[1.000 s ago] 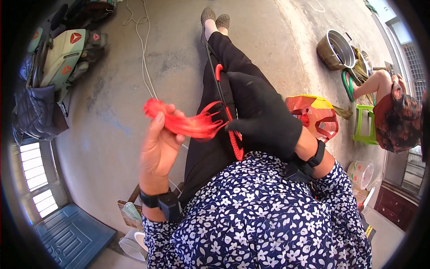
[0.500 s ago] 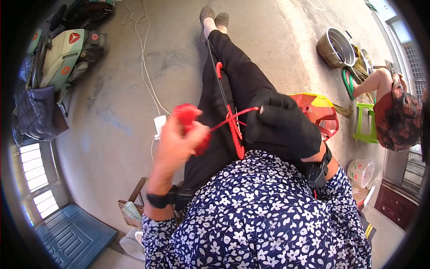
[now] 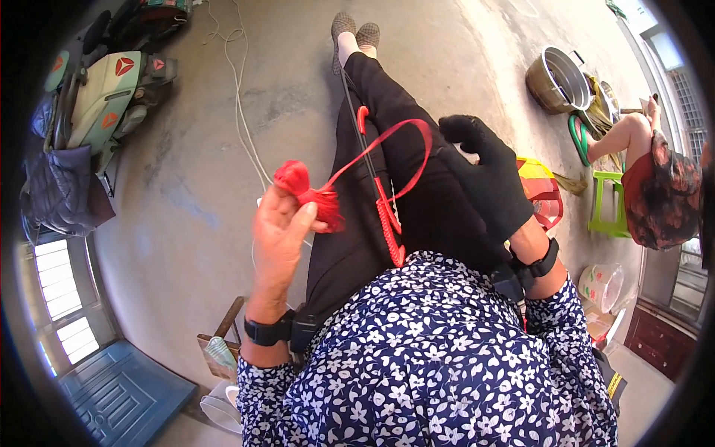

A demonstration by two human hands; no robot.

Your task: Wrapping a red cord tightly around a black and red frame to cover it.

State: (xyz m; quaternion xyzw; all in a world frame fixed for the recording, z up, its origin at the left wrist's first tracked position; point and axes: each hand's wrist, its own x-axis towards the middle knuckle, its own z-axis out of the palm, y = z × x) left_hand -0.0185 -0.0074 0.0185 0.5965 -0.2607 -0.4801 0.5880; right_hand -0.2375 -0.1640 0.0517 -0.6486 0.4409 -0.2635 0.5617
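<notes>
My bare left hand [image 3: 279,231] grips a bundle of red ribbon-like cord [image 3: 294,179], with the thumb over its loose, frayed-looking end. From the bundle a red strand [image 3: 428,138] rises in a loose loop and curves back to a thin dark rod [image 3: 365,141] lying along my lap. Tight red knotting [image 3: 389,227] covers the rod's near part, and a short red hook-like piece [image 3: 362,119] sits farther up it. My right hand [image 3: 488,179], in a black glove, is held over my right thigh with fingers apart. The strand's loop passes left of it, apparently untouched.
A red and yellow bag [image 3: 544,190] is beside my right leg. Farther right are a metal pot [image 3: 558,80], a green stool [image 3: 607,205] and a seated person's bare leg [image 3: 618,138]. White cable [image 3: 242,112] runs over the floor at left, near a scooter [image 3: 112,89].
My right hand has let go of the red strand and moved up and right, fingers spreading. The strand now arcs slack. My left hand has shifted slightly left with the bundle.
</notes>
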